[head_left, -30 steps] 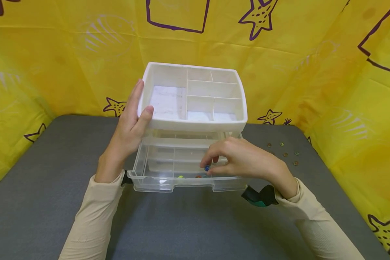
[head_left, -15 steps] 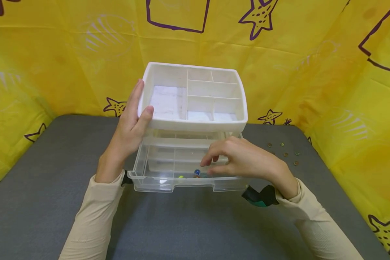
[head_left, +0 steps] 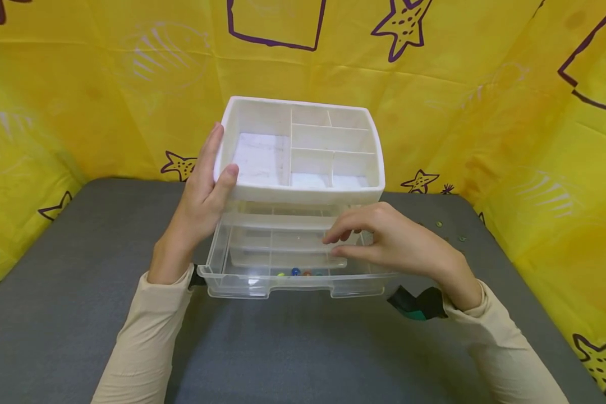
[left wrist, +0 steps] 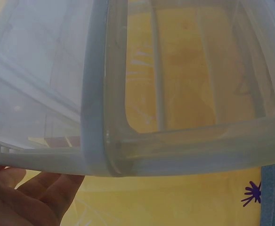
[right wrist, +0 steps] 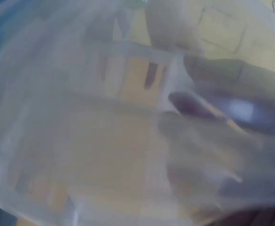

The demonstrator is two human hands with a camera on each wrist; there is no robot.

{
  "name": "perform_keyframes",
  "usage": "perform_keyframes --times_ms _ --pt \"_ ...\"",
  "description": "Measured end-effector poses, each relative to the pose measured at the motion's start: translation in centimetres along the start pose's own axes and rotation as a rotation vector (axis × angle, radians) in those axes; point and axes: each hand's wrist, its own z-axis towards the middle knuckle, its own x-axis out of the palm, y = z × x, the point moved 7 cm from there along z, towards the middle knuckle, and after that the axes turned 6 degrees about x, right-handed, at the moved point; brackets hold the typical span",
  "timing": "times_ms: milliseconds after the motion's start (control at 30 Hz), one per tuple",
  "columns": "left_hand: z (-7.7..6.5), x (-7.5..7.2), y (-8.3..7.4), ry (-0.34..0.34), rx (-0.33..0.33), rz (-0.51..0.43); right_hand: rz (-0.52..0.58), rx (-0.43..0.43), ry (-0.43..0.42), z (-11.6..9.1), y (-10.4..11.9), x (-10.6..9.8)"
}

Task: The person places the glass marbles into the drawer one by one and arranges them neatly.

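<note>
A white plastic organizer (head_left: 308,194) with a divided top tray stands on the table, its lower clear drawer (head_left: 232,285) pulled out. My left hand (head_left: 198,188) grips the organizer's left side, thumb at the front corner and fingers along the wall. In the drawer lie a blue marble (head_left: 295,271), an orange marble (head_left: 307,274), a yellow-green one and a teal one, close together near the front. Over the drawer's right part, my right hand (head_left: 384,238) hovers with fingers loosely bent and nothing between them. The right wrist view is blurred by clear plastic in front.
Small round marbles (head_left: 439,224) lie on the grey table (head_left: 106,247) at the right, partly hidden behind my right hand. A yellow printed cloth (head_left: 131,84) hangs behind and along both sides of the table.
My right hand has let go of the blue marble, which dropped into the drawer and rolled left beside the orange one. The hand then moved up and right. My left hand has stayed put.
</note>
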Motion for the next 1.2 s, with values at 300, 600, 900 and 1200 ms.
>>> perform_keyframes --times_ms 300,600,900,1200 --pt "0.0 0.0 0.0 -0.001 -0.001 -0.004 -0.027 -0.044 -0.119 -1.1 -0.4 -1.9" --pt "0.0 0.0 0.0 -0.006 0.004 -0.007 -0.068 -0.01 -0.212 -2.5 -0.8 -3.9" --pt "-0.1 0.0 -0.1 -0.004 0.002 -0.008 -0.111 0.041 -0.28 -3.5 -1.6 -4.8" --pt "0.0 0.0 -0.1 -0.004 0.005 -0.009 -0.146 0.069 -0.321 -4.4 -2.8 -5.3"
